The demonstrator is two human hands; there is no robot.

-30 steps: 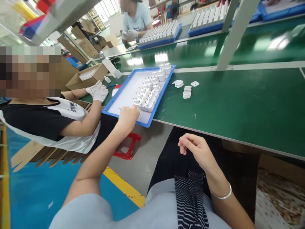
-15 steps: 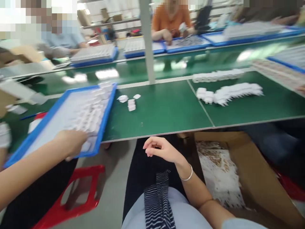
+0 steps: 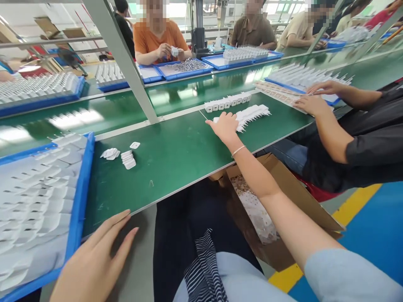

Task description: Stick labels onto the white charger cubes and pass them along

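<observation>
My right hand (image 3: 225,127) reaches over the left end of a row of white plastic parts with thin pins (image 3: 253,114). Its thumb points left, apart from the fingers, which partly cover the nearest parts; no held part shows. My left hand (image 3: 97,256) is open at the table's front edge, fingers stretched out, beside a blue-rimmed tray (image 3: 82,184) and holding nothing. Overlapping white plastic parts (image 3: 40,201) fill much of that tray. Behind the row at my right hand stands another line of white housings (image 3: 227,103). A stack of small white plates (image 3: 128,160) lies near the tray.
A metal post (image 3: 122,63) rises from the green table (image 3: 176,151). An open cardboard box (image 3: 302,197) stands below the edge. At right, a co-worker's hands (image 3: 315,100) rest by another tray. Across the table, a person in orange (image 3: 160,40) handles a white part.
The view has swung right. My right hand has gone from above my lap to the row of white parts. My left hand has left the parts in the tray and is now at the table edge.
</observation>
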